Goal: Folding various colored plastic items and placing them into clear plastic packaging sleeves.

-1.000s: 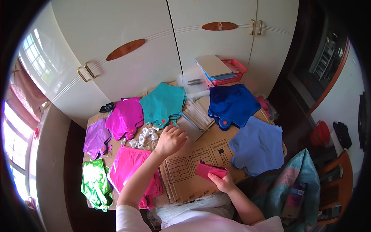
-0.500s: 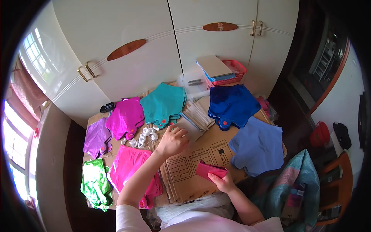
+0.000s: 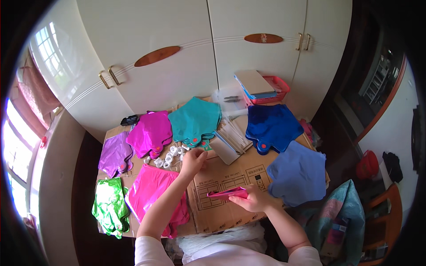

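My left hand [image 3: 194,160] is over the cardboard near the middle of the table, its fingers curled together; whatever they may hold is hidden. Right beside it lies a cluster of small white ring-shaped pieces [image 3: 171,156]. A pile of flat teal star-shaped foil balloons [image 3: 195,119] is just beyond, one round tab with a red dot sticking out from it. Closer to me, my right hand [image 3: 254,199] grips a folded pink foil packet [image 3: 228,193] between thumb and fingers, held above the cardboard. A flat pink foil pile [image 3: 153,190] lies under my left forearm.
Magenta [image 3: 151,133], lilac [image 3: 114,153], green [image 3: 110,206], dark blue [image 3: 273,126] and pale blue [image 3: 297,173] foil piles ring the cardboard-covered table [image 3: 222,215]. Thin white sticks [image 3: 234,136] lie mid-table. A red basket [image 3: 279,88] stands at the back, before white cabinets [image 3: 168,26].
My left hand has drawn back from the teal pile, its fingers closing. A teal tab now sticks out there. My right hand has moved up and left, tilting the pink packet flatter.
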A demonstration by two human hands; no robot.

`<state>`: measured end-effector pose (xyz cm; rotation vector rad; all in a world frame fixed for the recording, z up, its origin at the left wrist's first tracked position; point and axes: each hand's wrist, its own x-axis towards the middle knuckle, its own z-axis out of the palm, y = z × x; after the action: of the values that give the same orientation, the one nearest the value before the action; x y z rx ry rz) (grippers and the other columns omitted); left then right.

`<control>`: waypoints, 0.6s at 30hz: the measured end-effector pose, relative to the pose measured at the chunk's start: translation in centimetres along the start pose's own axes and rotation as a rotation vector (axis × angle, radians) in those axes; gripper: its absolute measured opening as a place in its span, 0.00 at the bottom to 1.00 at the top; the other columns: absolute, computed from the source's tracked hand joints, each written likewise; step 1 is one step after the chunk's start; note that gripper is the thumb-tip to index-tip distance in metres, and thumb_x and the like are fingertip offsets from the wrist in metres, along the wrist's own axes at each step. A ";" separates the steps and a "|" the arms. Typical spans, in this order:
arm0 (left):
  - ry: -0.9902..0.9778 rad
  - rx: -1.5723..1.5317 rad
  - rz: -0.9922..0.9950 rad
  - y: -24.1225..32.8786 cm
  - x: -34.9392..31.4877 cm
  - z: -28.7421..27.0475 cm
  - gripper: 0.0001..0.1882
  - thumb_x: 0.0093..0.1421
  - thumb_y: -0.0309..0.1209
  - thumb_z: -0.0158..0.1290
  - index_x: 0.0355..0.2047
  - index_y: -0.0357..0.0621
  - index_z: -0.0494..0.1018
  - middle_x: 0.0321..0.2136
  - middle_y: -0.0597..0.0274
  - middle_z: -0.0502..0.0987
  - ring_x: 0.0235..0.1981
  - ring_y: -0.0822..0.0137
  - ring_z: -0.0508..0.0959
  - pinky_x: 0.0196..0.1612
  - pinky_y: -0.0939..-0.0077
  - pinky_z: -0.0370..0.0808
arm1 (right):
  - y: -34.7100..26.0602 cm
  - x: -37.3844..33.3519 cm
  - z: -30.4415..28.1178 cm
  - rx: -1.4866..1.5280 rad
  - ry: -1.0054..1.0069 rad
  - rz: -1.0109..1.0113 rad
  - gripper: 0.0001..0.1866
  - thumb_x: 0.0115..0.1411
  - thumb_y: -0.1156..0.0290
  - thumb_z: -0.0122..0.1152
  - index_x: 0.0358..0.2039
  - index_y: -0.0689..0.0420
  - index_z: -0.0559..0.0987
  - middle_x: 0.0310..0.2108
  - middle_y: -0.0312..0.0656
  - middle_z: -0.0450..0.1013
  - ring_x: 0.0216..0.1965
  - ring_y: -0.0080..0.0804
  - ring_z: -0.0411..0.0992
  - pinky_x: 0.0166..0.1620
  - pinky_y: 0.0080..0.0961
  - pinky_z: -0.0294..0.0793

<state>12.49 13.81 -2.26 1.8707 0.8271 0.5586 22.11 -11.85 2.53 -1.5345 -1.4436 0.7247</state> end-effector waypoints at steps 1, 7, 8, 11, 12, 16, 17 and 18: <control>-0.076 -0.196 -0.201 0.9 0.2 0.1 0.18 0.58 0.38 0.56 0.39 0.32 0.73 0.30 0.55 0.77 0.28 0.66 0.80 0.30 0.74 0.79 | -0.5 0.8 0.2 0.000 -0.022 -0.001 0.11 0.60 0.63 0.59 0.37 0.56 0.80 0.24 0.44 0.76 0.26 0.36 0.74 0.30 0.30 0.70; -0.181 -0.166 -0.355 2.6 2.7 3.0 0.17 0.55 0.34 0.55 0.24 0.25 0.74 0.26 0.51 0.79 0.21 0.65 0.81 0.22 0.75 0.81 | 1.5 0.6 3.0 0.094 -0.043 0.028 0.14 0.60 0.62 0.59 0.44 0.54 0.80 0.29 0.46 0.78 0.32 0.38 0.77 0.37 0.30 0.73; -0.184 -0.203 -0.382 2.1 3.0 2.9 0.15 0.55 0.32 0.55 0.24 0.25 0.74 0.25 0.51 0.78 0.21 0.64 0.81 0.21 0.75 0.81 | 1.6 0.2 3.1 0.109 -0.050 0.056 0.14 0.60 0.62 0.59 0.44 0.54 0.79 0.30 0.45 0.78 0.32 0.37 0.77 0.37 0.30 0.72; -0.166 -0.283 -0.466 1.8 2.9 2.3 0.09 0.52 0.25 0.56 0.26 0.26 0.74 0.23 0.55 0.77 0.21 0.65 0.81 0.20 0.78 0.80 | 2.3 -0.8 3.2 0.195 -0.041 0.133 0.14 0.60 0.62 0.59 0.44 0.55 0.79 0.30 0.42 0.78 0.32 0.33 0.76 0.37 0.28 0.72; -0.167 -0.297 -0.454 1.5 2.7 2.3 0.09 0.53 0.26 0.57 0.27 0.28 0.74 0.23 0.55 0.77 0.22 0.66 0.80 0.21 0.79 0.80 | 2.9 -1.2 3.4 0.248 -0.023 0.150 0.14 0.60 0.62 0.60 0.43 0.56 0.79 0.31 0.41 0.78 0.33 0.31 0.75 0.38 0.27 0.72; -0.137 -0.354 -0.411 1.0 2.1 2.7 0.09 0.54 0.26 0.60 0.28 0.30 0.74 0.23 0.56 0.77 0.22 0.69 0.79 0.22 0.82 0.80 | 4.6 -1.8 3.5 0.403 -0.005 0.226 0.14 0.60 0.63 0.60 0.41 0.59 0.79 0.33 0.37 0.77 0.34 0.26 0.73 0.39 0.24 0.71; -0.121 -0.368 -0.401 0.9 2.0 2.8 0.09 0.53 0.26 0.60 0.26 0.30 0.74 0.22 0.57 0.76 0.22 0.70 0.79 0.22 0.82 0.80 | 4.6 -1.8 3.5 0.431 0.000 0.212 0.13 0.61 0.63 0.60 0.40 0.59 0.79 0.33 0.37 0.77 0.34 0.25 0.73 0.39 0.24 0.71; -0.119 -0.375 -0.401 0.9 2.0 2.8 0.09 0.53 0.26 0.61 0.26 0.30 0.74 0.23 0.57 0.76 0.22 0.70 0.79 0.22 0.83 0.79 | 4.5 -1.6 3.5 0.458 0.003 0.196 0.13 0.61 0.63 0.60 0.40 0.59 0.79 0.33 0.37 0.77 0.34 0.25 0.73 0.39 0.24 0.71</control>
<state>15.97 13.39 -2.58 1.3374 0.9165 0.3188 20.94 -12.43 -3.26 -1.3217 -1.0377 1.0852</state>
